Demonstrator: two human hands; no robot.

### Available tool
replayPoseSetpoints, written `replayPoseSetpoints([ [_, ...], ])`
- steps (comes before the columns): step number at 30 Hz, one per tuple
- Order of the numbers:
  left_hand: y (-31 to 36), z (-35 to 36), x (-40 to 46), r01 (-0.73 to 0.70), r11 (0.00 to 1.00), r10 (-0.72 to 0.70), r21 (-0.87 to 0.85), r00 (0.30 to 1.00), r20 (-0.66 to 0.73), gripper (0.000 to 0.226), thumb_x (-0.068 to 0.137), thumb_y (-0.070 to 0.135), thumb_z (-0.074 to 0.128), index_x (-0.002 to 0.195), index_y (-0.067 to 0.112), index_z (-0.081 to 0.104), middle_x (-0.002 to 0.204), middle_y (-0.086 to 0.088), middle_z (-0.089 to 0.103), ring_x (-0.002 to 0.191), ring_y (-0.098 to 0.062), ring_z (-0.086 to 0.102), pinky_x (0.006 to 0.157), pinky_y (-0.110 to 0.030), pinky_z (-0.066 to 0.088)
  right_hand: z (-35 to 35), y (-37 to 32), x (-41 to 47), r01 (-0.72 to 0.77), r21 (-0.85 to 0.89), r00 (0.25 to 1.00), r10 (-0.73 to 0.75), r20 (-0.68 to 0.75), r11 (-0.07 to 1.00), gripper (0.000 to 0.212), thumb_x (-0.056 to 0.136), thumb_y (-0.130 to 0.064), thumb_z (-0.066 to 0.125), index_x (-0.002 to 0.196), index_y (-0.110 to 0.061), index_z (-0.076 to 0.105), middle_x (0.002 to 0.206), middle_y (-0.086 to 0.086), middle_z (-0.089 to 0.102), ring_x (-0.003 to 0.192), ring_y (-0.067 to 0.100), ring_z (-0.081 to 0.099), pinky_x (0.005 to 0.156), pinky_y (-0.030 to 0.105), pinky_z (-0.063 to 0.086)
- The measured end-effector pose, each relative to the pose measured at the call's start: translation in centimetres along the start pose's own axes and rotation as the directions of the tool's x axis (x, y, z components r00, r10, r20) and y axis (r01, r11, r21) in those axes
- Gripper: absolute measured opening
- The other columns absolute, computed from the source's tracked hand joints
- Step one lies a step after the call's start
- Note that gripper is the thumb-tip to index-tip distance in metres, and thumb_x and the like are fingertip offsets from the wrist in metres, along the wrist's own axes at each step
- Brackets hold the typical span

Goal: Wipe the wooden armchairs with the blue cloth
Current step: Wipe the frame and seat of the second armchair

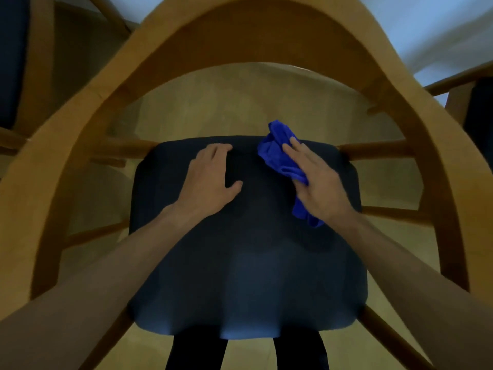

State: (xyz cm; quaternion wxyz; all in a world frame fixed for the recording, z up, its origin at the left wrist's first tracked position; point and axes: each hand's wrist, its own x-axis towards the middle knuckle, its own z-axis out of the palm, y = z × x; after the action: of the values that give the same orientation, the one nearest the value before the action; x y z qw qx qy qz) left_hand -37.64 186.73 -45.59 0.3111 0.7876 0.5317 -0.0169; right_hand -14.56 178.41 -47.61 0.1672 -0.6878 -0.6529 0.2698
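A wooden armchair (165, 60) with a curved back-and-arm rail fills the view from above. Its dark blue seat cushion (248, 263) lies in the middle. My right hand (317, 182) presses a crumpled blue cloth (280, 150) onto the far right part of the cushion; part of the cloth hangs out below the palm. My left hand (210, 177) rests flat on the cushion's far left part, fingers spread, holding nothing.
A second wooden chair (34, 76) stands at the left, and part of another (458, 84) shows at the right. Beige floor (240, 102) lies beyond the seat. My dark trouser legs (194, 353) stand against the seat's near edge.
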Motion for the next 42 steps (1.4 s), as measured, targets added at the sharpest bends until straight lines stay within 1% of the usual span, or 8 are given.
replayPoseSetpoints([
  [4,-0.6,0.4,0.8,-0.017,0.988,-0.002,0.155,0.992,0.123,0.115,0.064,0.071,0.072,0.153,0.022,0.017,0.161,-0.003,0.013,0.148,-0.023,0.006,0.119,-0.046,0.009,-1.8,2.1,1.1,-0.224,-0.025,0.947,0.211,-0.241,0.974,0.062,0.086,0.000,0.055,0.146,-0.015,0.046,0.157,0.005,0.034,0.143,0.021,0.033,0.120,0.036,0.025],
  [7,-1.6,0.3,0.2,-0.021,0.956,-0.008,0.291,0.995,0.099,0.122,0.058,0.074,0.072,0.154,0.030,0.011,0.162,-0.003,0.006,0.149,-0.026,-0.001,0.119,-0.053,0.001,-1.6,2.8,1.6,-0.437,0.003,0.887,0.432,-0.164,0.899,0.060,0.091,-0.008,0.058,0.147,-0.024,0.043,0.163,0.009,0.017,0.142,0.027,0.035,0.112,0.029,0.031],
  [14,-5.9,-0.7,-3.7,0.190,0.940,-0.220,0.283,0.973,0.076,0.131,0.055,0.061,0.083,0.154,0.030,0.003,0.163,0.004,-0.002,0.149,-0.025,0.000,0.115,-0.059,0.021,1.1,-0.7,4.2,-0.643,-0.028,0.735,0.606,-0.303,0.766,0.061,0.085,-0.008,0.058,0.143,-0.027,0.046,0.151,0.005,0.041,0.122,0.031,0.050,0.104,0.047,0.043],
  [21,-6.2,-0.6,-4.0,0.192,0.954,-0.214,0.230,0.974,0.071,0.129,0.054,0.060,0.084,0.154,0.026,0.010,0.162,0.005,0.004,0.149,-0.023,0.004,0.111,-0.063,0.024,10.6,-14.8,6.3,-0.390,-0.016,0.913,0.384,-0.140,0.921,0.073,0.076,-0.014,0.067,0.143,-0.031,0.045,0.159,0.000,0.031,0.124,0.026,0.036,0.093,0.043,0.038],
  [27,-5.5,-0.7,-3.7,0.226,0.938,-0.256,0.261,0.962,0.090,0.134,0.053,0.057,0.086,0.153,0.023,0.003,0.162,0.007,-0.004,0.149,-0.021,-0.002,0.112,-0.063,0.024,6.3,-11.1,5.1,-0.167,0.143,0.983,0.175,-0.050,0.976,0.070,0.075,-0.001,0.062,0.141,-0.025,0.051,0.153,0.000,0.043,0.125,0.024,0.043,0.104,0.044,0.040],
  [34,-5.7,-0.3,-3.8,0.219,0.930,-0.249,0.297,0.966,0.069,0.135,0.051,0.062,0.083,0.154,0.023,0.006,0.162,0.008,-0.002,0.149,-0.022,0.000,0.111,-0.062,0.025,-1.6,1.8,1.5,-0.530,-0.188,0.847,0.505,-0.167,0.827,0.077,0.083,-0.001,0.062,0.152,-0.016,0.031,0.162,0.012,0.017,0.146,0.030,0.023,0.119,0.048,0.024],
  [38,-5.4,-0.2,-3.7,0.223,0.929,-0.253,0.295,0.965,0.068,0.134,0.052,0.059,0.084,0.155,0.022,0.006,0.162,0.008,-0.003,0.149,-0.023,-0.001,0.111,-0.063,0.024,0.9,-0.5,3.3,-0.671,-0.072,0.729,0.639,-0.245,0.738,0.070,0.082,-0.001,0.059,0.147,-0.020,0.041,0.160,0.007,0.026,0.143,0.030,0.026,0.112,0.060,0.027],
  [42,-5.3,-0.1,-3.6,0.235,0.930,-0.266,0.283,0.961,0.074,0.133,0.054,0.053,0.086,0.155,0.021,0.006,0.162,0.007,-0.004,0.149,-0.023,-0.003,0.112,-0.064,0.021,5.2,-7.3,5.4,-0.555,-0.003,0.812,0.541,-0.220,0.832,0.073,0.076,-0.005,0.064,0.144,-0.026,0.046,0.158,0.001,0.032,0.141,0.025,0.028,0.106,0.059,0.035],
])
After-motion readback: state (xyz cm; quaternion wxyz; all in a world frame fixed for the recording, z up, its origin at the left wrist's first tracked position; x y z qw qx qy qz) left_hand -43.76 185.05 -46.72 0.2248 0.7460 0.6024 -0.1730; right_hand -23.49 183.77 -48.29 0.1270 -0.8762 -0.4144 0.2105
